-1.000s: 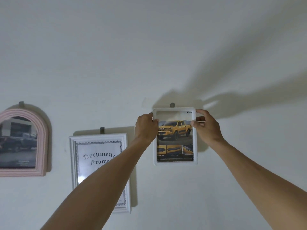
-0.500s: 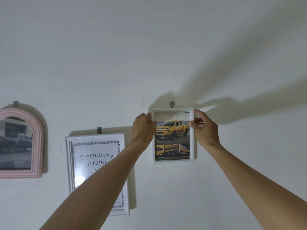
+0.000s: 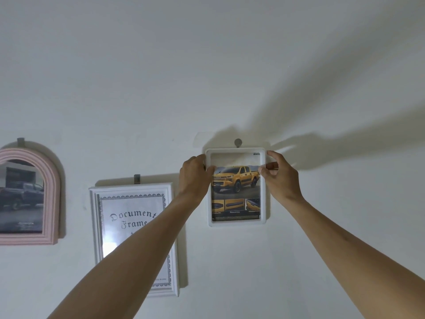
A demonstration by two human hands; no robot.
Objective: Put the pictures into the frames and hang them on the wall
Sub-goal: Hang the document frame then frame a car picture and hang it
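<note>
A small white frame [image 3: 236, 224] with a picture of a yellow pickup truck [image 3: 234, 181] is held flat against the white wall. Its top edge sits just below a round grey wall hook [image 3: 238, 142]. My left hand [image 3: 194, 174] grips the frame's upper left side. My right hand [image 3: 278, 177] grips the upper right side, thumb on the front. Whether the frame hangs on the hook is hidden behind it.
A larger white frame [image 3: 96, 226] reading "Document Frame" hangs lower left under a grey hook [image 3: 137, 178], partly covered by my left forearm. A pink arched frame [image 3: 54, 192] with a dark truck picture hangs at the far left under its own hook [image 3: 20, 141].
The small white frame and both hands have shifted slightly left and up in view, its top edge nearer the round hook. Both grips are unchanged.
</note>
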